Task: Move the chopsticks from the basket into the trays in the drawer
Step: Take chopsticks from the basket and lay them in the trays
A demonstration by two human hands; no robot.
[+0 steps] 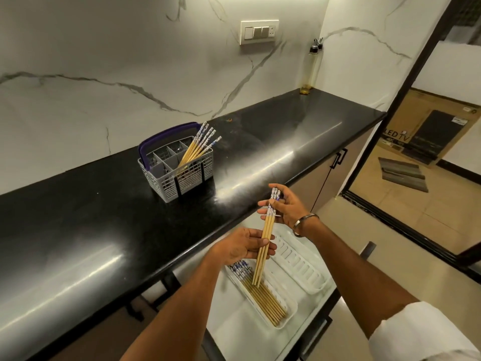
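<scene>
A small bundle of wooden chopsticks (266,230) with blue-and-white patterned tops is held nearly upright over the open drawer. My left hand (242,247) grips the shafts low down, and my right hand (286,207) holds the patterned ends. The thin tips hang just above the near white tray (289,312), where several chopsticks (263,293) lie side by side. A second white tray (309,277) lies to its right with nothing in it. The grey basket (177,170) with a purple handle stands on the counter, and several chopsticks (199,145) lean in its right compartment.
The black counter (104,217) runs from lower left to upper right below a marble wall. The white drawer (234,329) stands open under the counter's front edge. A glass bottle (311,71) stands in the far corner. On the right, a doorway shows a TV box (426,131).
</scene>
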